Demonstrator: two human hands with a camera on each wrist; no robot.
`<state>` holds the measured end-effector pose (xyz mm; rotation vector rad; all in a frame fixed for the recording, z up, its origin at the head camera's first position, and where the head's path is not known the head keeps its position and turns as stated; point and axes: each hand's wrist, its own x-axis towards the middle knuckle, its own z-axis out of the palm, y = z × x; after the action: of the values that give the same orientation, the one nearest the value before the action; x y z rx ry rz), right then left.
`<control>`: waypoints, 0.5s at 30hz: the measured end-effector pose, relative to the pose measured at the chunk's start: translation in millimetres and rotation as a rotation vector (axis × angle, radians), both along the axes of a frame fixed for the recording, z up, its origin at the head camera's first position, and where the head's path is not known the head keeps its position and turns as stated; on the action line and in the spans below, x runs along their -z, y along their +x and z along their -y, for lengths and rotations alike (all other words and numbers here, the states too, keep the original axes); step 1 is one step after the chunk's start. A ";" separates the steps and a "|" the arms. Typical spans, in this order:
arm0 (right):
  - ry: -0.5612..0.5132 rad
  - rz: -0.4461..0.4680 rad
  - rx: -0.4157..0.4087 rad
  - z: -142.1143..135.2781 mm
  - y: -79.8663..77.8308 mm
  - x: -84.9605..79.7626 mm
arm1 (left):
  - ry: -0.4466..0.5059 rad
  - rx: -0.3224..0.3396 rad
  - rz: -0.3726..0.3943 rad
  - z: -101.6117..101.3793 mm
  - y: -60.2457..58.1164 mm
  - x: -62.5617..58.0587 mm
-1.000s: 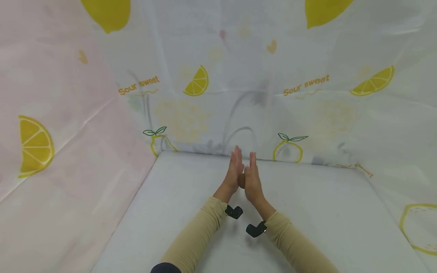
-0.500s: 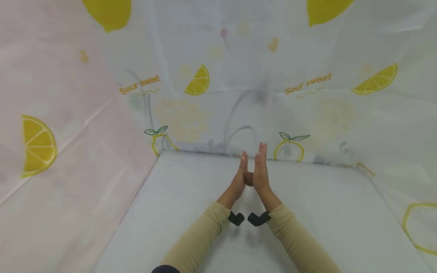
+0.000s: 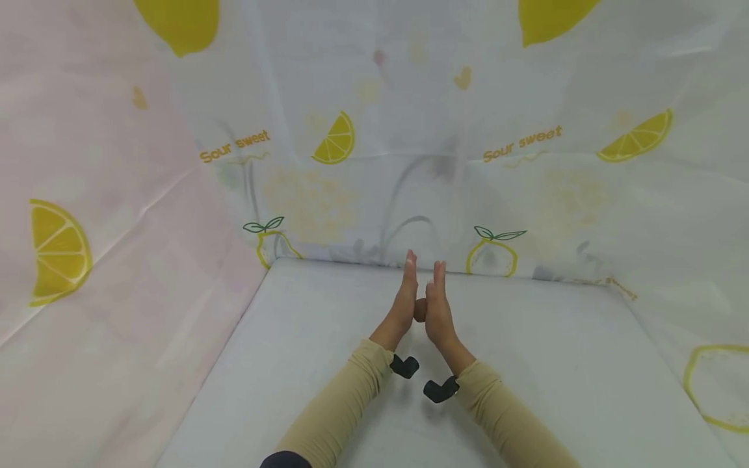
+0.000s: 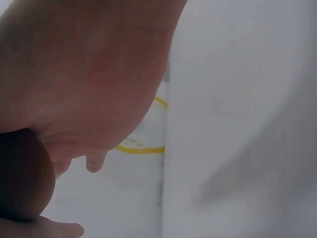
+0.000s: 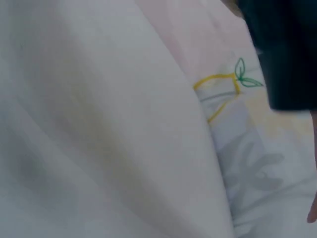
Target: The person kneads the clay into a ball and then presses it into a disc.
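Note:
A small brown rounded lump (image 3: 419,310) is held between the facing palms, above the white tabletop. My left hand (image 3: 404,300) presses it from the left, fingers straight and pointing away. From the right, my right hand (image 3: 439,313) lies flat against it, fingers straight too and set a little nearer the body. In the left wrist view the lump (image 4: 25,176) looks dark and smooth, with the right palm (image 4: 94,74) above it and a left-hand finger (image 4: 49,229) below. Only a sliver of a finger (image 5: 313,210) shows in the right wrist view.
Black wrist devices (image 3: 405,366) stick out inward below both hands, close to each other. The white tabletop (image 3: 328,305) meets a lemon-print sheet (image 3: 374,195) at the back, and a pinkish sheet (image 3: 129,260) borders the left side.
The palms first slid right hand forward and left hand back, then reversed, so the left fingertips now reach farther. The lump shifted right, then slightly back left, staying between the palms.

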<state>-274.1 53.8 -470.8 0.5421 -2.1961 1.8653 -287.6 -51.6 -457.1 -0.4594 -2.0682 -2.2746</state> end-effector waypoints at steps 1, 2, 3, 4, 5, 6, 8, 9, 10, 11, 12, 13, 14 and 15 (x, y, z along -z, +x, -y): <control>-0.002 -0.002 -0.014 3.0 5.4 -3.0 | -0.016 -0.021 0.005 0.9 -1.3 -0.3; -0.011 -0.002 -0.025 5.6 10.4 -6.3 | -0.038 -0.038 0.010 1.6 -2.4 -0.6; -0.026 -0.006 -0.034 8.0 15.8 -10.8 | -0.055 -0.049 0.010 2.3 -2.9 -1.2; -0.041 -0.010 -0.037 9.9 19.5 -14.4 | -0.072 -0.057 0.012 2.8 -3.2 -1.5; -0.056 -0.016 -0.037 11.4 21.2 -16.0 | -0.088 -0.063 0.017 3.4 -3.2 -1.6; -0.073 -0.024 -0.038 12.4 20.2 -15.1 | -0.097 -0.069 0.023 3.7 -3.1 -1.1; -0.095 -0.046 -0.038 12.9 17.0 -14.6 | -0.107 -0.076 0.033 3.7 -2.5 1.3; -0.108 -0.056 -0.041 12.5 14.8 -14.9 | -0.113 -0.077 0.039 3.2 -2.4 3.7; -0.114 -0.059 -0.039 11.5 11.1 -14.0 | -0.117 -0.073 0.046 2.4 -1.9 6.4; -0.116 -0.064 -0.035 10.1 7.4 -13.8 | -0.122 -0.068 0.047 1.3 -1.3 9.2; -0.120 -0.066 -0.028 8.4 4.3 -15.2 | -0.131 -0.059 0.042 -0.2 -0.1 11.5; -0.127 -0.063 -0.019 6.3 1.1 -16.7 | -0.138 -0.046 0.035 -1.8 1.5 13.6; -0.135 -0.052 -0.007 3.9 -2.5 -17.9 | -0.141 -0.029 0.028 -3.5 3.0 15.7; -0.136 -0.038 0.006 1.0 -6.5 -18.5 | -0.141 -0.012 0.024 -5.1 4.6 17.2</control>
<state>-280.6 52.8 -452.3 0.5397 -2.0264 1.9660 -283.0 -46.5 -474.3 -0.4258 -2.2461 -2.1476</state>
